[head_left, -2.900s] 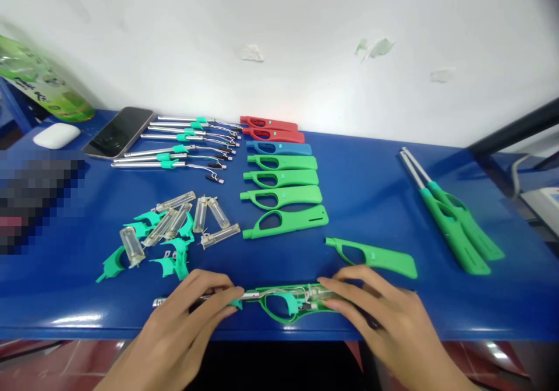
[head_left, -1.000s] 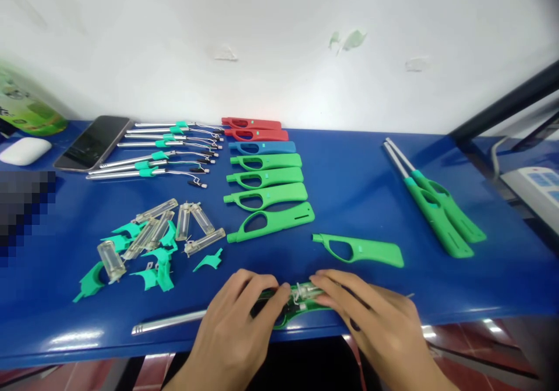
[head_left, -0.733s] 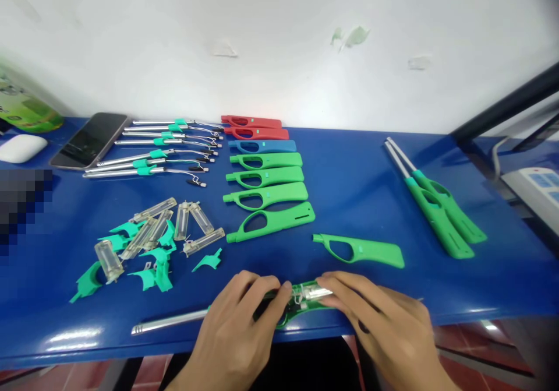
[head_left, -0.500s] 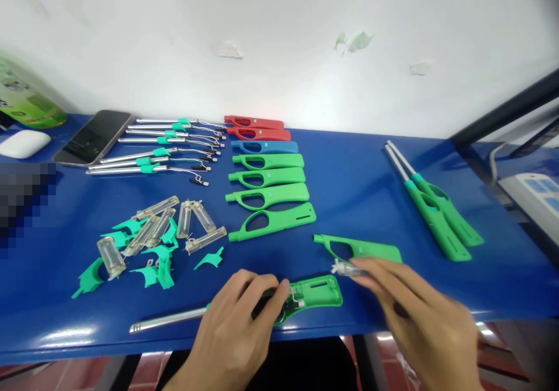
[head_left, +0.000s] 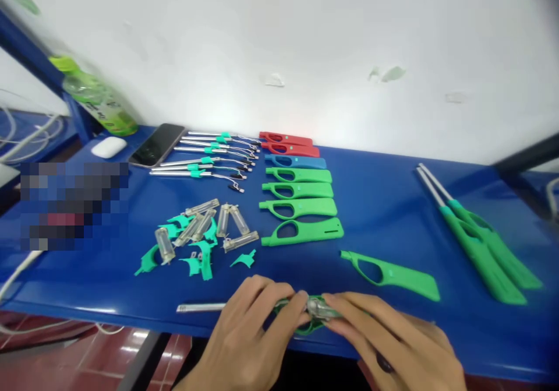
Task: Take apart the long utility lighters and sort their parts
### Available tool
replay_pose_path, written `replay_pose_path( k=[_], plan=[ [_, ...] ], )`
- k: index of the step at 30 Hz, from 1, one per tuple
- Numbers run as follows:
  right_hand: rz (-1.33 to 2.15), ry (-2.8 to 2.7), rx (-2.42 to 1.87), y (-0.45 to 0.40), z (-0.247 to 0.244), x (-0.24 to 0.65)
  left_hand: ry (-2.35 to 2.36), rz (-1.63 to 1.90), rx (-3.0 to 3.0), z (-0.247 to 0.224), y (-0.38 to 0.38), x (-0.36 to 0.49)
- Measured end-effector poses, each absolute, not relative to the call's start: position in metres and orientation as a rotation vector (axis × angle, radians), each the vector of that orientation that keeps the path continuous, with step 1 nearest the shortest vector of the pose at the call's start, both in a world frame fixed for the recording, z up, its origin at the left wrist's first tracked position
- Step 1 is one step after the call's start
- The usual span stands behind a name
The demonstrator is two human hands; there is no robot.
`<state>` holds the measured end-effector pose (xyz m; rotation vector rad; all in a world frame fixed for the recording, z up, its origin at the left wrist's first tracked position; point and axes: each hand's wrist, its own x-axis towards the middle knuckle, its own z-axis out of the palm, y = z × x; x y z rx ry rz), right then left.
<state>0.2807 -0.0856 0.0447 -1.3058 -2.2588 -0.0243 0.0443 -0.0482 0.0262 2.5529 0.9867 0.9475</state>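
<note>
Near the front edge, my left hand [head_left: 253, 333] is closed on a green lighter shell [head_left: 305, 328] whose metal tube [head_left: 201, 307] sticks out to the left. My right hand [head_left: 388, 338] pinches a clear fuel tank [head_left: 321, 308] at the shell, close to my left fingertips. Fingers hide most of the shell. Just beyond my right hand lies a loose green shell half [head_left: 397, 277]. To the left are several clear tanks [head_left: 241, 240] among teal triggers [head_left: 244, 258].
Several metal tubes with wires [head_left: 192, 168] lie at the back left, beside a phone [head_left: 158, 144], a white case [head_left: 109, 147] and a bottle [head_left: 102, 102]. Red shells [head_left: 288, 150], a blue one [head_left: 297, 161] and green ones stand in a column. Two lighters [head_left: 480, 251] lie right.
My right hand has brought the clear tank left and down to the green shell, beside my left fingers. The view has shifted left, showing more of the bottle.
</note>
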Motion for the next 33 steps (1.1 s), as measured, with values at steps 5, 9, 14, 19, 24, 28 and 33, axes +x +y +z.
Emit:
replay_pose_path(
  k=[5,9,14,19,24,28,33],
  plan=[
    [0.025,-2.278,-1.195,-0.07,0.044,0.264,1.118,1.092,2.402,0.027,-0.052,0.021],
    [0.147,-2.26,-1.111,-0.057,0.043,0.24,1.1,1.083,2.335,0.024,-0.054,-0.004],
    [0.297,-2.306,-1.103,-0.046,0.042,0.22,1.184,1.023,2.328,0.023,-0.052,-0.035],
    [0.247,-2.331,-1.269,-0.037,0.035,0.204,1.511,1.039,2.453,0.024,-0.041,-0.067],
    [0.117,-2.348,-1.258,-0.034,0.025,0.192,1.653,1.018,2.419,0.014,-0.035,-0.079],
    [0.085,-2.301,-1.303,-0.044,0.03,0.21,1.614,0.977,2.496,0.005,-0.04,-0.079],
    [0.05,-2.426,-1.411,-0.063,0.038,0.267,1.726,1.071,2.375,0.01,-0.052,-0.072]
  ],
)
